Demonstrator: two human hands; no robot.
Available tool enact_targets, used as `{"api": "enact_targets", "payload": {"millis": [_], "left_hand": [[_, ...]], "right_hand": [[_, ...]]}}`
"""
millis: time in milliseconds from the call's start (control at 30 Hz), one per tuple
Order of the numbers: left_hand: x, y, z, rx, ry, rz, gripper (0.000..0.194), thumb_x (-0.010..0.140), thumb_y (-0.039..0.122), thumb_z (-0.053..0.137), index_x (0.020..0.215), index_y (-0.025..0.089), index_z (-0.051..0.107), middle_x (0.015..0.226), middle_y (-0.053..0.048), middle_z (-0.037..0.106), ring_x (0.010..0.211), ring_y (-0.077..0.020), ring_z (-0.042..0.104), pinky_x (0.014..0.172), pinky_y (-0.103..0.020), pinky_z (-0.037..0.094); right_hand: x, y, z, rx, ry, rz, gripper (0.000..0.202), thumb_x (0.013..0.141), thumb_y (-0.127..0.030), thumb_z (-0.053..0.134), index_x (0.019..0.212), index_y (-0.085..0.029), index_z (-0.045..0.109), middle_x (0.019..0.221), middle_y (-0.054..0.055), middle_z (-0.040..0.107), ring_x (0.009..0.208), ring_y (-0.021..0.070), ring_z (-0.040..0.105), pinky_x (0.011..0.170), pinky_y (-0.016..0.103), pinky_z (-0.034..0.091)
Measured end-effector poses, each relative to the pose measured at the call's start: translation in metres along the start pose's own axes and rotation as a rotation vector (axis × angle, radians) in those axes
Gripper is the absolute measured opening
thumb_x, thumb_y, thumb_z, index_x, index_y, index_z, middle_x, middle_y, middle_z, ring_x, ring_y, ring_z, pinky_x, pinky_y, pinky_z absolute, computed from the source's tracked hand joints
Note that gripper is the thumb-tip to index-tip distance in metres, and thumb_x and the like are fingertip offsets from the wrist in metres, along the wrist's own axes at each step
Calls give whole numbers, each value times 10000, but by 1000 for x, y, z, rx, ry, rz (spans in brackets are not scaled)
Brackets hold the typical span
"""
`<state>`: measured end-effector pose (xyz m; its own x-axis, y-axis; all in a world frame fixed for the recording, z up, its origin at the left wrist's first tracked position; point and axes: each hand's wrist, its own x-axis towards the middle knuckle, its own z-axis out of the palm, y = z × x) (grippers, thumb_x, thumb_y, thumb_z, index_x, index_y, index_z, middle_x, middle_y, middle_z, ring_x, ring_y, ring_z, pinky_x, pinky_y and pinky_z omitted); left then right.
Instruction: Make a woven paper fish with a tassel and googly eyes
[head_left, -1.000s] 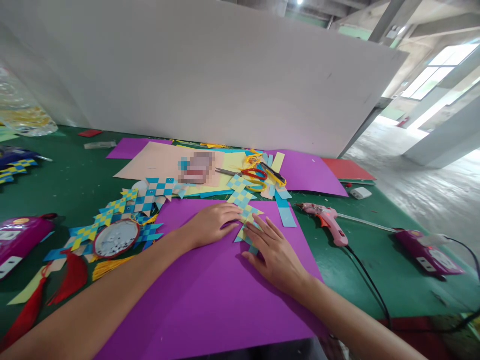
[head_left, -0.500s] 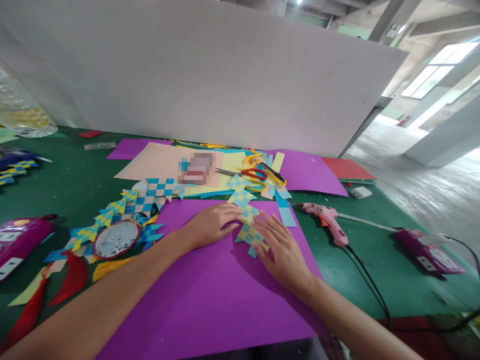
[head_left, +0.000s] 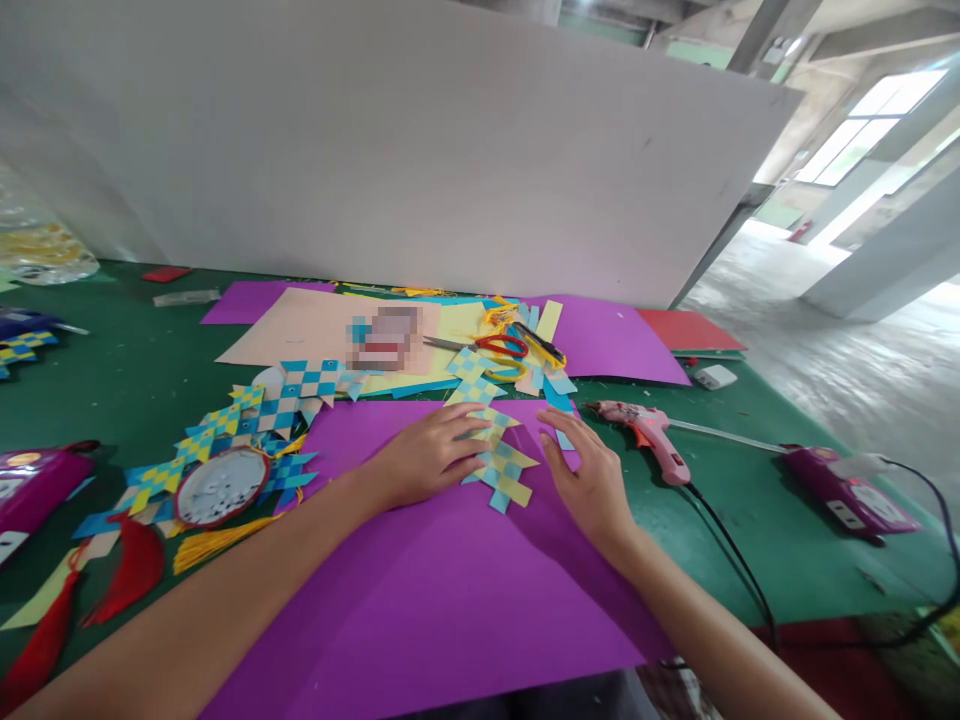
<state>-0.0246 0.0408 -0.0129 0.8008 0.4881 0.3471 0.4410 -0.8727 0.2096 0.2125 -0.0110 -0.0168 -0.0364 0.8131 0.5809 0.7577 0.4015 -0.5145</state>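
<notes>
A woven paper fish (head_left: 504,458) in pale yellow and blue checks lies on a large purple sheet (head_left: 450,590). My left hand (head_left: 431,455) rests over its left side, fingers stretched out and partly covering it. Just right of the piece, my right hand (head_left: 589,470) is held apart from it with the fingers spread and nothing in them. Beyond the woven piece are scissors (head_left: 502,346) with red and yellow handles and a yellow-and-black utility knife (head_left: 541,345), among paper strips (head_left: 551,320).
A pink glue gun (head_left: 649,432) lies right, near a purple power strip (head_left: 847,490). At left are other checked woven pieces (head_left: 225,420), a round dish (head_left: 223,487) of small dots, red tassels (head_left: 135,565) and a yellow tassel (head_left: 217,540). A white board (head_left: 375,150) stands behind.
My right hand has lifted off the woven paper piece and moved to the right, uncovering its right edge. My left hand stays over the left side. The view has shifted slightly.
</notes>
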Motion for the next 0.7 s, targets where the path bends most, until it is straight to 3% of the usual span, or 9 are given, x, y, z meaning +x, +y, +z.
{"api": "enact_targets", "payload": {"millis": [333, 567, 700], "left_hand": [[3, 2, 0, -101, -24, -53, 340, 969, 383, 457, 1227, 210, 596, 1335, -58, 581, 1326, -229, 431, 1141, -418, 323], [1, -8, -6, -4, 131, -441, 503, 963, 410, 435, 1407, 174, 413, 1374, -121, 527, 1310, -254, 440, 1102, -443, 356], [-1, -15, -4, -54, 102, -536, 546, 949, 419, 448, 1432, 174, 376, 1363, -129, 533, 1265, -263, 491, 1063, -442, 398]], "right_hand": [[0, 1, 0, -6, -34, -1, 268, 927, -252, 473, 1129, -219, 646, 1123, 66, 702, 1102, 227, 628, 986, 431, 486], [0, 4, 1, -23, -105, -20, 280, 923, -253, 486, 1158, -216, 633, 1147, 75, 690, 1155, 246, 593, 988, 474, 486], [-3, 5, 6, -41, -193, -45, 318, 927, -274, 487, 1215, -212, 606, 1213, 92, 657, 1232, 261, 537, 1021, 499, 460]]}}
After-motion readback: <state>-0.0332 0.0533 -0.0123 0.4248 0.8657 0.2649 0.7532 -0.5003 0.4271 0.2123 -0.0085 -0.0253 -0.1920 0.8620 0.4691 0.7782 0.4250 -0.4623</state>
